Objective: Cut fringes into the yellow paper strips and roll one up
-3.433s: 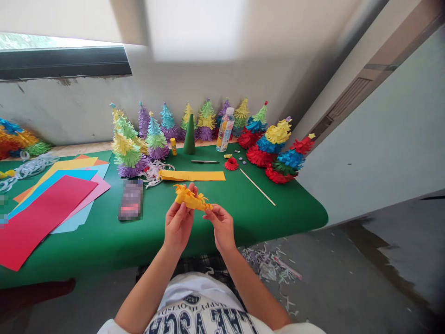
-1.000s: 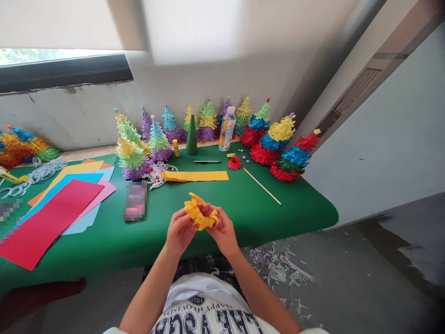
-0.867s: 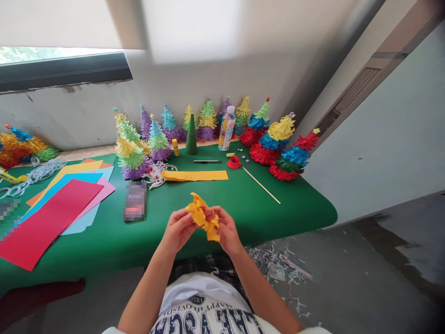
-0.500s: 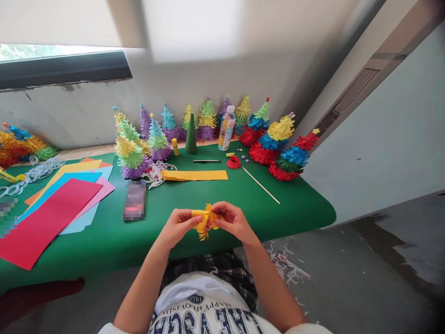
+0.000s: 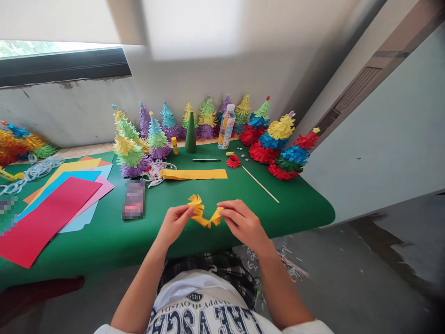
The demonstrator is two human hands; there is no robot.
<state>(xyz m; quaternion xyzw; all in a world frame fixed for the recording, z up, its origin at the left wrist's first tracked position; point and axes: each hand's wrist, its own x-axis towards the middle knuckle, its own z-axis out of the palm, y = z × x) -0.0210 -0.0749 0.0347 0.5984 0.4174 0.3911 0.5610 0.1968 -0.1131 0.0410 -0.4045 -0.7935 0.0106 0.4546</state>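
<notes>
A fringed yellow paper strip (image 5: 199,218) hangs in a shallow curve between my two hands, above the front of the green table. My left hand (image 5: 176,223) pinches its left end, where the cut fringe curls upward. Its other end is pinched in the fingertips of my right hand (image 5: 245,223). Beyond them lies a folded flat yellow paper strip (image 5: 198,174). A red fringed paper ring (image 5: 233,161) and a thin wooden stick (image 5: 260,184) rest to the right of it. Further back stands a bare green paper cone (image 5: 190,134).
Several fringed paper trees (image 5: 207,118) line the wall side. Near them are a water bottle (image 5: 226,127), a glue stick (image 5: 174,145) and a pen (image 5: 206,160). Leftward lie a phone (image 5: 134,199) and coloured sheets (image 5: 55,220). Paper scraps (image 5: 292,266) litter the floor.
My hands have moved apart, my right hand slightly to the right. The yellow fringed strip, bunched between them before, is now stretched out in a sagging curve.
</notes>
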